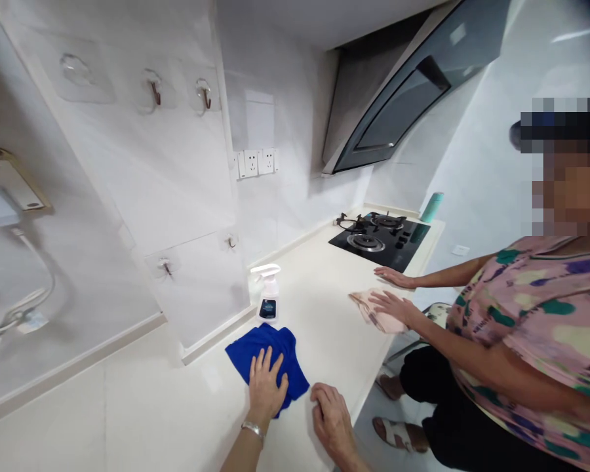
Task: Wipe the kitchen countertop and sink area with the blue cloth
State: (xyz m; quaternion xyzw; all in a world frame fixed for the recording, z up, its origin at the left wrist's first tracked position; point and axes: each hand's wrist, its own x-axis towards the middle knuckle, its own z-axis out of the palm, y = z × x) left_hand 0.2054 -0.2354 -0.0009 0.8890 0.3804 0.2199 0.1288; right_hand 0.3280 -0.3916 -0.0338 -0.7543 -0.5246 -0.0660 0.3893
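My left hand (267, 383) lies flat with fingers spread on a blue cloth (285, 347), which is spread on the pale countertop (319, 328). A silver bracelet (252, 429) circles that wrist. My right hand (332, 416) rests on the counter near its front edge, just right of the cloth's corner. Its fingers are curled in and I see nothing in them. Behind the blue cloth, against the wall corner, a spray bottle (268, 298) with a white trigger head and dark label stands upright.
At right, a co-worker presses one hand (393, 308) on a pink cloth (366, 305); the other hand (396, 278) rests near the gas stove (378, 239). A green bottle (431, 207) stands past it. A range hood (398, 98) overhangs. The wall has sockets (258, 163) and hooks (155, 92).
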